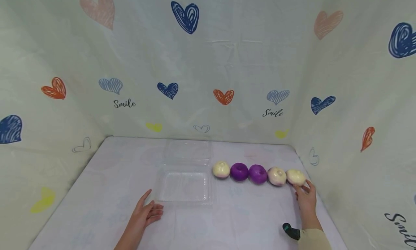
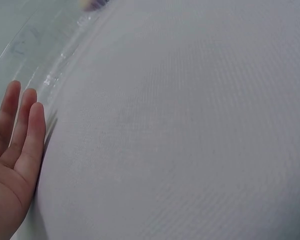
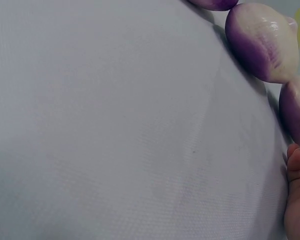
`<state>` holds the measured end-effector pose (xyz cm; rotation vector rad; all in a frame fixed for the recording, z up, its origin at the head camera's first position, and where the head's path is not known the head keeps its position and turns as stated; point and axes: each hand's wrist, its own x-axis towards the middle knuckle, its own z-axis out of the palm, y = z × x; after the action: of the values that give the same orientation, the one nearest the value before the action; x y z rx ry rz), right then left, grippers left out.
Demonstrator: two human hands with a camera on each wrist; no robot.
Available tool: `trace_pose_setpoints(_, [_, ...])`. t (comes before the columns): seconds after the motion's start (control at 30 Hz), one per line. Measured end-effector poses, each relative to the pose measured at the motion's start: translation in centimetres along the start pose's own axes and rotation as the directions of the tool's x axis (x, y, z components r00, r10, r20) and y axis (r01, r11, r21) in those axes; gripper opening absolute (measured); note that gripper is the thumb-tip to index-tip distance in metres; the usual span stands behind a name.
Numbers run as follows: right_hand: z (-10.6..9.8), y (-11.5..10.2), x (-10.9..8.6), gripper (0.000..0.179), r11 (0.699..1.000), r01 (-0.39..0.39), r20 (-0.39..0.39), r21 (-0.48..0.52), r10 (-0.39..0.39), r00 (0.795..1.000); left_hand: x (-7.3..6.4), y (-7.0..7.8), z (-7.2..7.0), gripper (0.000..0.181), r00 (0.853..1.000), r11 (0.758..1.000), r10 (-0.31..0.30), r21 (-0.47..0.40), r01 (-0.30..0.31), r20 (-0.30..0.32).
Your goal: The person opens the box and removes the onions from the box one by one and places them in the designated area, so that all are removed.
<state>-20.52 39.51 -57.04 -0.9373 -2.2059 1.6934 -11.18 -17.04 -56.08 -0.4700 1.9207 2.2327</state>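
Observation:
Several purple-and-cream turnips stand side by side in a row right of a clear plastic box. My right hand [image 1: 306, 200] is at the near side of the rightmost, cream-topped turnip [image 1: 296, 177], its thumb and fingers bent against it. In the right wrist view a fingertip overlaps that turnip [image 3: 295, 111], and other curled fingers [image 3: 295, 160] show just below. At the box's near left corner my left hand [image 1: 146, 212] is held with fingers loosely extended and nothing in them. The open clear box [image 1: 184, 203] lies with its lid [image 1: 186, 150] folded back.
Left of the held turnip come a cream one [image 1: 277, 176], two purple ones, [image 1: 258, 174] and a cream one [image 1: 221, 170] nearest the box. A white cloth covers the table [image 1: 240, 221]. Heart-printed curtains [image 1: 208, 62] rise behind and at both sides.

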Motion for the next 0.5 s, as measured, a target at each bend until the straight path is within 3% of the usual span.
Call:
trace_pose_setpoints(0.27, [-0.7, 0.0, 0.3, 0.074, 0.997, 0.051, 0.030, -0.054, -0.049, 0.998, -0.3, 1.4, -1.8, 0.058, 0.999, 0.988, 0.030, 0.150, -0.028, -0.015])
trace_pose_setpoints(0.4, [-1.4, -0.4, 0.2, 0.073, 0.977, 0.137, 0.077, -0.160, -0.126, 0.989, -0.3, 2.9, -2.9, 0.050, 0.999, 0.964, 0.047, 0.262, -0.039, -0.021])
trace_pose_setpoints(0.5, [-2.0, -1.0, 0.0, 0.072, 0.947, 0.217, 0.112, -0.235, -0.195, 0.974, 0.0, 4.4, -3.7, 0.048, 0.995, 0.933, 0.096, 0.348, -0.087, -0.009])
